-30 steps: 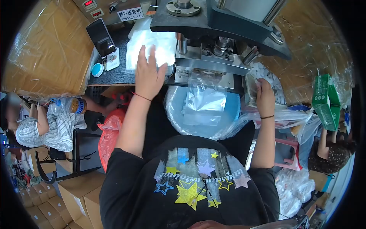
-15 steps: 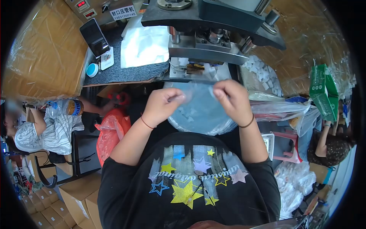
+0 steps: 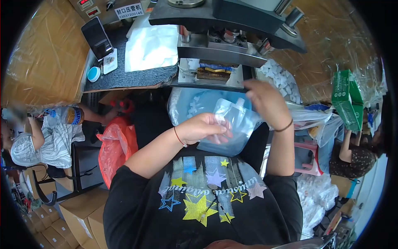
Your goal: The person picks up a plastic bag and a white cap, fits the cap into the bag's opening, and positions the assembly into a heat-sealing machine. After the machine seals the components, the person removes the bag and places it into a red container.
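A clear plastic spout pouch (image 3: 236, 120) hangs over a blue tub (image 3: 182, 103) that holds small white pieces. My left hand (image 3: 207, 128) pinches the pouch at its left side, thumb on top. Just right of the pouch's white spout is my right hand (image 3: 267, 101), blurred, with its fingers partly spread and nothing seen in them. Above the tub stands a metal press (image 3: 224, 54), and a brown and blue block (image 3: 213, 71) sits on its base plate.
White bags (image 3: 151, 50), a phone (image 3: 96, 39) and a round blue-lidded jar (image 3: 93, 74) lie on the bench at left. White offcuts (image 3: 282, 79) are heaped right of the press. A red bag (image 3: 118, 145) hangs at left. Co-workers sit at both sides.
The pouch now shows clearly in my left hand, which has moved right and down. My right hand has moved right, away from the pouch. The press base is more exposed.
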Demonstrator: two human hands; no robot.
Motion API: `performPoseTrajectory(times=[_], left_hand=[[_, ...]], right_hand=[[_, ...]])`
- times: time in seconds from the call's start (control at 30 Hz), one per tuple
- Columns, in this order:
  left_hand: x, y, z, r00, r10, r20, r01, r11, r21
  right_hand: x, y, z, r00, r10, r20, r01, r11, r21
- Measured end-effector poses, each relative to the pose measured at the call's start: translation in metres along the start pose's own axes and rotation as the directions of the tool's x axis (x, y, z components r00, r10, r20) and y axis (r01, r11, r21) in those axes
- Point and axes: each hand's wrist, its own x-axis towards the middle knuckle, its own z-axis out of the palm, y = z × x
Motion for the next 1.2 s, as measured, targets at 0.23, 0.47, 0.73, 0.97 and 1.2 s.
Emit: performPoseTrajectory(times=[0.23, 0.47, 0.73, 0.97, 1.2], left_hand=[[0.018, 0.028, -0.058, 0.964, 0.188, -0.186, -0.198, 0.979, -0.038], [0.01, 0.048, -0.051, 0.814, 0.328, -0.48, -0.334, 0.939, 0.075], [-0.058, 0.049, -0.121, 0.556, 0.829, -0.052, 0.477, -0.267, 0.837], [-0.075, 0.038, -0.111, 0.214, 0.839, -0.5, -0.194, 0.538, 0.82], [-0.041, 0.023, -0.057, 0.671, 0.641, -0.373, -0.316, 0.702, 0.638]], right_hand=[[-0.039, 0.101, -0.007, 0.749, 0.661, 0.049, -0.54, 0.651, -0.533], [-0.048, 0.095, 0.006, 0.827, 0.553, -0.102, -0.545, 0.743, -0.39], [-0.051, 0.093, 0.005, 0.873, 0.423, -0.244, -0.488, 0.76, -0.428], [-0.041, 0.084, 0.007, 0.777, 0.299, -0.554, -0.541, 0.767, -0.344], [-0.001, 0.0, 0.015, 0.952, 0.241, -0.188, -0.188, 0.946, 0.265]])
